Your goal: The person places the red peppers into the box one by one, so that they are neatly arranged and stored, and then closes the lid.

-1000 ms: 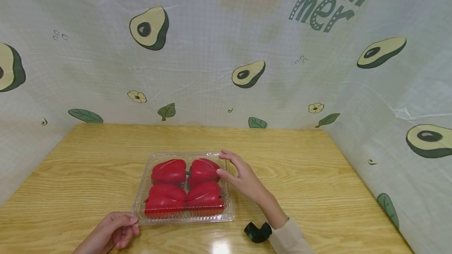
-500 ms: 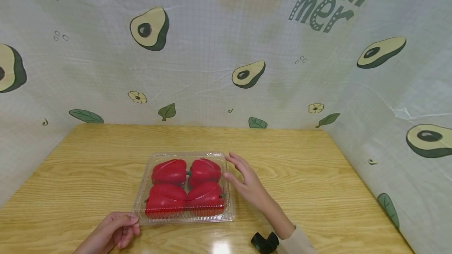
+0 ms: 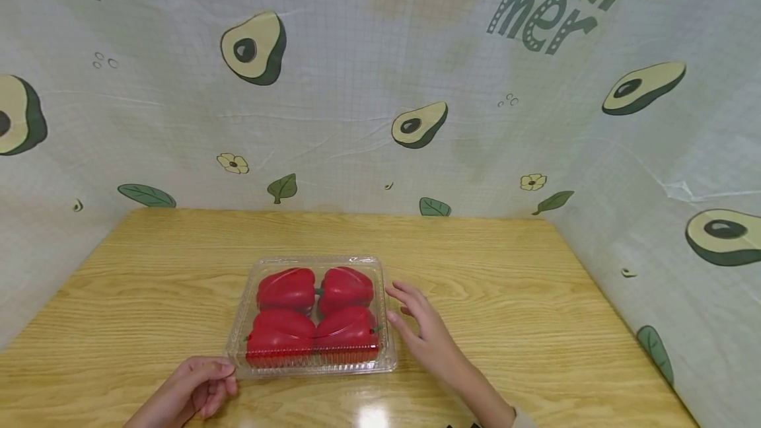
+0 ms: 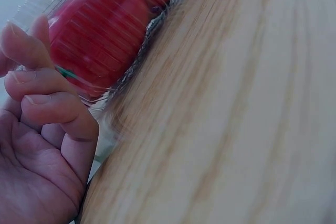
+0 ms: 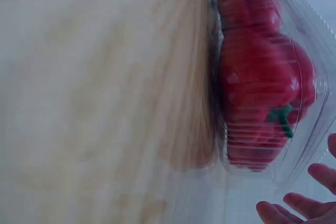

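Observation:
Several red bell peppers [image 3: 285, 329] with green stems lie inside a clear plastic clamshell box [image 3: 238, 322], its lid down over them. At the box's front left corner, my left hand [image 3: 199, 385] pinches the rim between thumb and forefinger; the left wrist view shows its other fingers curled beside the peppers [image 4: 100, 35]. My right hand [image 3: 429, 335] hovers by the box's right side, fingers spread and loosely bent, holding nothing. Whether its fingertips graze the rim cannot be told in the head view; in the right wrist view they appear apart from the box [image 5: 310, 145].
The box stands on a wood-grain table [image 3: 505, 283]. A white cloth [image 3: 333, 117] printed with avocados and leaves hangs behind and along both sides. Part of a black object [image 3: 474, 425] at the right wrist shows at the bottom edge.
My right hand has drawn back from the box's upper right corner, moving rightward and nearer to me. The left hand and the box have stayed in place.

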A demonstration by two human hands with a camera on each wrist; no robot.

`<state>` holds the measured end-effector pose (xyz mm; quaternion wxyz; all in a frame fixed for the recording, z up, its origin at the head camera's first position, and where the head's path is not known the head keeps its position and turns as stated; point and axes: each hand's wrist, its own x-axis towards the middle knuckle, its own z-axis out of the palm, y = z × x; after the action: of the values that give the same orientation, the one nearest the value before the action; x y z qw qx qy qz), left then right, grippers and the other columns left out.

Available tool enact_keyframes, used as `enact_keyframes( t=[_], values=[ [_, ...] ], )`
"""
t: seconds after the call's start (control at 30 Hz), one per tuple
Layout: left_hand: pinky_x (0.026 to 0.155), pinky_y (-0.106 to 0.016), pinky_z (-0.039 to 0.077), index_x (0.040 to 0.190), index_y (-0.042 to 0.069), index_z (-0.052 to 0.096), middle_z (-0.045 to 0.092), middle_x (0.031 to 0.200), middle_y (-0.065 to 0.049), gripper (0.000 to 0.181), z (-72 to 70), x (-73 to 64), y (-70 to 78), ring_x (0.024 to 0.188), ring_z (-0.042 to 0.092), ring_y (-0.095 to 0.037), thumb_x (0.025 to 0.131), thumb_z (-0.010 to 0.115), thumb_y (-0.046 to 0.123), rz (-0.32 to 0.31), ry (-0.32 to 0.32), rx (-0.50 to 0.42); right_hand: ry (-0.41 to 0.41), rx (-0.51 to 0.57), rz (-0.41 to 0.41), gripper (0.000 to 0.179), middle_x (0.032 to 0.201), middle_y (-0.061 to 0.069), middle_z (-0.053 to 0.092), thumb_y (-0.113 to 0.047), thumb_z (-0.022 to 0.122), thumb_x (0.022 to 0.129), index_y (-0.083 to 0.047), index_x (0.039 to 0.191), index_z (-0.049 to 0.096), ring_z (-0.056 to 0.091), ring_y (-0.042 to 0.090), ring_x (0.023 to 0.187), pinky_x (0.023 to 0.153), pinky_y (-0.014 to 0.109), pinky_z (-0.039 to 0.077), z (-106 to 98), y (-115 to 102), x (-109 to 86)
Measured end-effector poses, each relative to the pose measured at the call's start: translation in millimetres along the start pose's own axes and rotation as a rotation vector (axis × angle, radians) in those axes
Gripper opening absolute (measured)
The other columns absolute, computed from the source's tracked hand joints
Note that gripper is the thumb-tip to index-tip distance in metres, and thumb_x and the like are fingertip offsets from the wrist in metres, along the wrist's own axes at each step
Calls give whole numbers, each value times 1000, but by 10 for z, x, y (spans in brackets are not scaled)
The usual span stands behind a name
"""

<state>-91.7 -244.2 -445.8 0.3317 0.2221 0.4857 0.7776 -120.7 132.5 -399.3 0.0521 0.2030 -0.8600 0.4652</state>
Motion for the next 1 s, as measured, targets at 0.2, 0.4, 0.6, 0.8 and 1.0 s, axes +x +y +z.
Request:
enact_keyframes(
  t=[0.2, 0.4, 0.6, 0.8, 1.0],
  values=[
    [45, -38, 8, 94, 12, 69, 65, 74, 11, 50, 7, 2, 7, 53, 34, -8, 98, 20, 3, -1, -3, -7, -39, 14, 35, 42, 141, 13, 42, -23, 56, 93, -14, 134, 48, 47, 28, 124, 95, 42, 47, 6, -22, -131],
    [45, -38, 8, 94, 12, 68, 64, 73, 11, 50, 6, -1, 5, 52, 33, -11, 98, 20, 3, -2, 1, 1, -77, 36, 34, 46, 142, 14, 40, -23, 58, 92, -13, 136, 46, 46, 32, 124, 93, 41, 48, -2, -26, -203],
    [46, -38, 8, 93, 12, 68, 64, 72, 11, 50, 7, -4, 8, 53, 33, -10, 98, 20, 2, -14, 14, 4, -136, 80, 47, 54, 144, 9, 39, -23, 62, 89, -18, 138, 42, 46, 34, 122, 93, 40, 48, -52, -51, -247],
    [47, -38, 8, 92, 13, 69, 64, 72, 12, 49, 16, -4, 22, 55, 38, -5, 98, 21, 3, -30, 27, 6, -202, 102, 93, 61, 143, 7, 39, -25, 66, 86, -21, 140, 38, 47, 32, 119, 91, 41, 48, -75, -69, -261],
    [47, -37, 9, 91, 14, 69, 64, 72, 12, 49, 17, -5, 29, 55, 38, -4, 98, 21, 3, -37, 32, 2, -212, 176, 176, 70, 139, 12, 42, -22, 68, 84, -18, 142, 30, 52, 30, 111, 86, 34, 49, -56, -68, -258]
  ],
)
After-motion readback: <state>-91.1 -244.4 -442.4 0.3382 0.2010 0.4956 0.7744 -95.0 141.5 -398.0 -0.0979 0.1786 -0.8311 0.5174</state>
